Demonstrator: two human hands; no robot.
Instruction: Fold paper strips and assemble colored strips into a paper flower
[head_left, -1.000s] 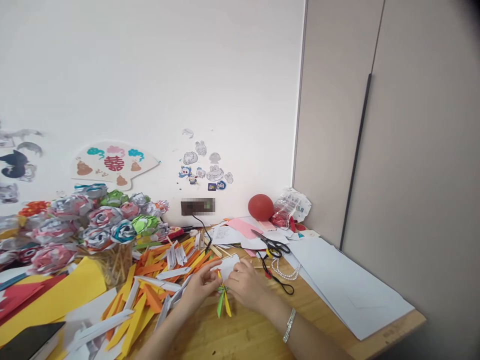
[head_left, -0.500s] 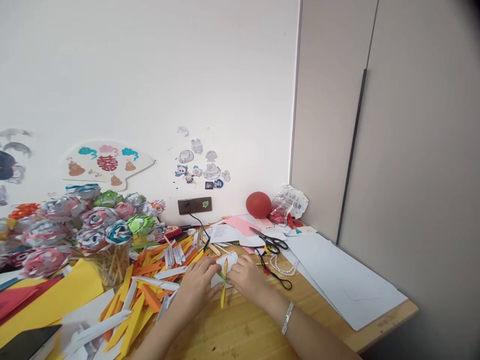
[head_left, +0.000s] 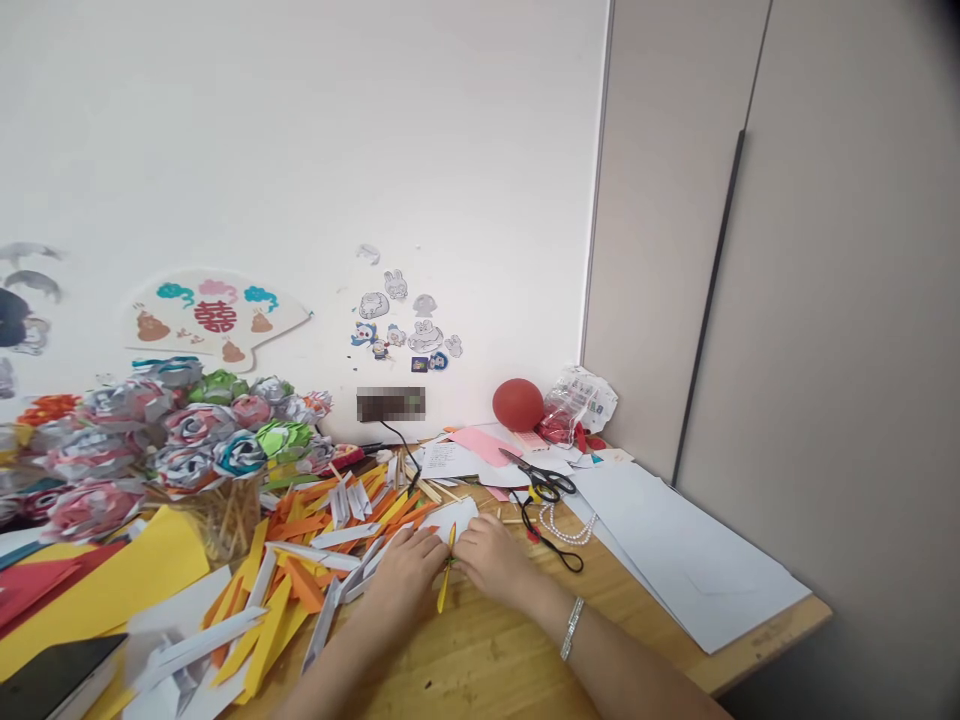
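Between my two hands is a small folded paper piece (head_left: 445, 588), yellow with a touch of green at its middle, its long yellow points sticking up and down. My left hand (head_left: 411, 568) pinches it from the left, fingers bent over its centre. From the right, my right hand (head_left: 491, 556) grips it with curled fingertips. The hands nearly meet and hide most of the green part. A white sheet (head_left: 452, 516) lies on the table just behind them.
Folded orange, yellow and white strips (head_left: 300, 575) spread at the left beside paper flowers (head_left: 199, 430) on sticks. Black scissors (head_left: 551, 484), a bead string (head_left: 574, 530) and a red balloon (head_left: 517, 405) lie behind right. White sheets (head_left: 675, 550) cover the right side; a phone (head_left: 60, 675) is front left.
My left hand has moved right, closing in on my right hand and covering more of the green centre. The yellow lower point tilts slightly more to the left.
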